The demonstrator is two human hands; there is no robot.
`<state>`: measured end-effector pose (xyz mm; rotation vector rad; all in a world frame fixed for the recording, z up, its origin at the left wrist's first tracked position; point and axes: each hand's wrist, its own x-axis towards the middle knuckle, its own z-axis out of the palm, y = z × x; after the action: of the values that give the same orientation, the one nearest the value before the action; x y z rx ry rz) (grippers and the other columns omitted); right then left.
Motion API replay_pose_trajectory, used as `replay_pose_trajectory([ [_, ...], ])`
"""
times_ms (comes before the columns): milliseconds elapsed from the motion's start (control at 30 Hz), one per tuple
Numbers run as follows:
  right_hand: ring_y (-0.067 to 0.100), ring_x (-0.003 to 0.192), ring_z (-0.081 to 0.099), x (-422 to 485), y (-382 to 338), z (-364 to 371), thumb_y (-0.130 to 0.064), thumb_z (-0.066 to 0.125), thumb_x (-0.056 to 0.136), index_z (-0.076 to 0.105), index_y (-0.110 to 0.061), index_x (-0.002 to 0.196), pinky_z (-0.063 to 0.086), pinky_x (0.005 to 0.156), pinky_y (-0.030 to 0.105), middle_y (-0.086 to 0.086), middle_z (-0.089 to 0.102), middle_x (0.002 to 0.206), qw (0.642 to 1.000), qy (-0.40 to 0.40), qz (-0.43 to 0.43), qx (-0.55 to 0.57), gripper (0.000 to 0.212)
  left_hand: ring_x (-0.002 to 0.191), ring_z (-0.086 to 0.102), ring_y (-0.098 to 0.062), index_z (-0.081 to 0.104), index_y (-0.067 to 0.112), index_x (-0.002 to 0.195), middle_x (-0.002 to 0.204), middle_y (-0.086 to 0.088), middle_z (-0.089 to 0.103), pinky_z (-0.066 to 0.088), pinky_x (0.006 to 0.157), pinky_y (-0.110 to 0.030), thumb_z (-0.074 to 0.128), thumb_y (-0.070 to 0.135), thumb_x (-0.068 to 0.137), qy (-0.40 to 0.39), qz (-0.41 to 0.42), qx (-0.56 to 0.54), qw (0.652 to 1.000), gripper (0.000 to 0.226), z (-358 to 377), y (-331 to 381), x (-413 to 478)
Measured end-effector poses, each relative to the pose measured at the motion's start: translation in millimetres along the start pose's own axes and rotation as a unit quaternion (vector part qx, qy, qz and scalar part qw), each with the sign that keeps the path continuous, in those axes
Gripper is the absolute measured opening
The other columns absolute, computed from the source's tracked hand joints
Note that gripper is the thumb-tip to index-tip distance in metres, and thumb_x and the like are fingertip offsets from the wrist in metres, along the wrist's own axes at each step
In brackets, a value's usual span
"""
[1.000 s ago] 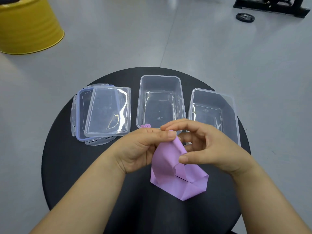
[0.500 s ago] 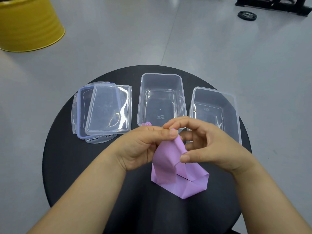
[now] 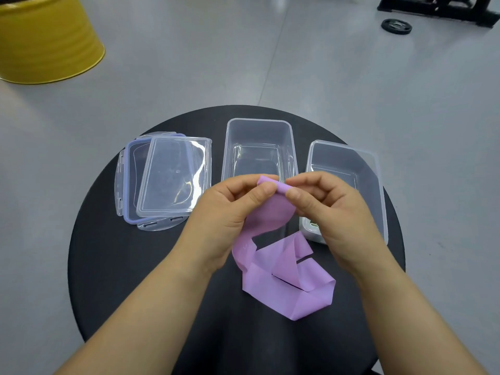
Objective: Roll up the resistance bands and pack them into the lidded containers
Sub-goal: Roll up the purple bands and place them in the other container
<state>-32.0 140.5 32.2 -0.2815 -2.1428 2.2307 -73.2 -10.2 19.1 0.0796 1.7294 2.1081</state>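
- Both hands have come up and a little apart since a second ago: my left hand [image 3: 230,215] and right hand [image 3: 332,212] now hold the top edge of the purple resistance band [image 3: 311,296] in front of the near wall of the middle container [image 3: 259,131].
- Each hand pinches that edge between thumb and forefinger, the two thumbs close together, the other fingers curled.
- More of the band hangs open than before. It is a thin, flat, matte strip that drops from the pinch in a soft curve, and its lower part lies in loose creased folds on the round black table [image 3: 113,266], between my wrists.
- Earlier a small pink bit showed by the middle container's near rim. My hands cover that spot now.
- The middle container is a clear, glossy plastic tub, rectangular with rounded corners, and I see its bare floor through it.
- The right container [image 3: 349,158] is the same kind, standing just beside it. Something pale shows at its near left corner, and I cannot tell what it is.
- Two lids [image 3: 173,177] lie stacked on the left of the table, unmoved: a plain clear one on top, askew over one with a blue-violet rim and clip flaps.
- On the grey floor beyond stand a yellow drum [image 3: 46,41], a black weight plate [image 3: 396,26] and a black equipment frame [image 3: 438,8].
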Motion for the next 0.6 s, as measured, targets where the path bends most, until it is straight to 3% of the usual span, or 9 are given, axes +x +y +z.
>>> replay_pose_trajectory([
  [100, 0.010, 0.077, 0.068, 0.1, 0.4, 0.9, -0.032, 0.069, 0.064, 0.069, -0.021, 0.080, 0.053, 0.072, 0.020, -0.002, 0.073, 0.078, 1.000, 0.018, -0.021, -0.012, 0.020, 0.096, 0.067, -0.017, 0.075, 0.023, 0.084, 0.096, -0.003, 0.074, 0.052, 0.086, -0.033, 0.072, 0.030, 0.069, 0.005, 0.016, 0.003, 1.000, 0.017, 2.0, 2.2, -2.8],
  [233, 0.002, 0.069, 0.065, 0.8, 0.3, -0.6, -0.027, 0.070, 0.066, 0.069, -0.023, 0.076, 0.048, 0.064, 0.013, -0.010, 0.071, 0.070, 0.997, 0.029, -0.057, -0.038, 0.011, 0.085, 0.068, -0.012, 0.072, 0.026, 0.083, 0.086, 0.001, 0.074, 0.053, 0.074, -0.024, 0.069, 0.023, 0.074, 0.006, 0.053, 0.059, 0.997, 0.010, 2.4, 5.2, -4.5],
  [400, 0.000, 0.066, 0.062, 1.3, 2.8, -1.6, -0.017, 0.073, 0.071, 0.069, -0.029, 0.075, 0.045, 0.061, 0.010, -0.012, 0.069, 0.068, 0.993, 0.029, -0.087, -0.073, 0.013, 0.081, 0.070, -0.013, 0.073, 0.028, 0.078, 0.082, -0.001, 0.074, 0.056, 0.072, -0.025, 0.070, 0.035, 0.064, 0.015, 0.086, 0.110, 0.990, 0.016, 1.0, 6.3, -5.7],
  [600, 0.006, 0.074, 0.068, 1.9, 2.3, -1.6, -0.033, 0.069, 0.063, 0.070, -0.029, 0.076, 0.052, 0.068, 0.017, -0.008, 0.073, 0.075, 0.997, 0.015, -0.043, -0.057, 0.014, 0.079, 0.069, -0.009, 0.075, 0.032, 0.077, 0.080, 0.003, 0.074, 0.053, 0.070, -0.019, 0.070, 0.032, 0.063, 0.022, 0.101, 0.105, 0.989, 0.014, 0.7, 6.7, -4.9],
])
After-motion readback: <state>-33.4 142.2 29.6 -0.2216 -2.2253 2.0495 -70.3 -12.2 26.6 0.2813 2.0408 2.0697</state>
